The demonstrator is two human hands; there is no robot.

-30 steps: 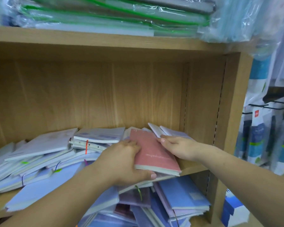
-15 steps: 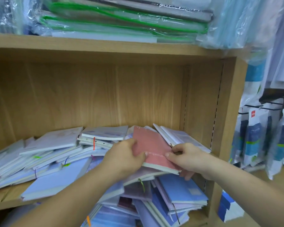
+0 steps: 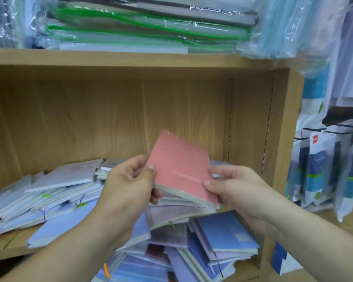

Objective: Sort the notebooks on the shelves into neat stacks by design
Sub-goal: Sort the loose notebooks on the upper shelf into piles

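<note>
**Head view: pink notebook held up in both hands at frame centre**

Head camera looks into a wooden shelf bay. A pink notebook [image 3: 181, 169] sits at the centre of the frame, tilted with its far corner up and blurred. Its cover is plain pink with a faint line of pale lettering, and its near edge shows a grey-white page block. The left hand [image 3: 128, 186] grips its left edge, thumb on the cover and fingers curled beneath. The right hand [image 3: 232, 190] pinches its lower right corner, thumb on top. A few pale books lie directly under it; whether the hands carry those too cannot be told.

Behind and above the notebook the bay stands open up to the upper board [image 3: 110, 58], with the back panel [image 3: 110, 119] showing. The side panel [image 3: 281, 139] closes the bay on the right, near the right hand.

At lower left, pale notebooks [image 3: 55, 192] lie in a slanted, loose heap on the shelf board [image 3: 12, 249], some overhanging its front edge. Below centre, blue and lilac notebooks [image 3: 226, 235] are piled unevenly on the lower shelf. Wrapped folders [image 3: 151, 23] fill the top of the frame, and hanging packets [image 3: 318, 169] line the right edge.
</note>
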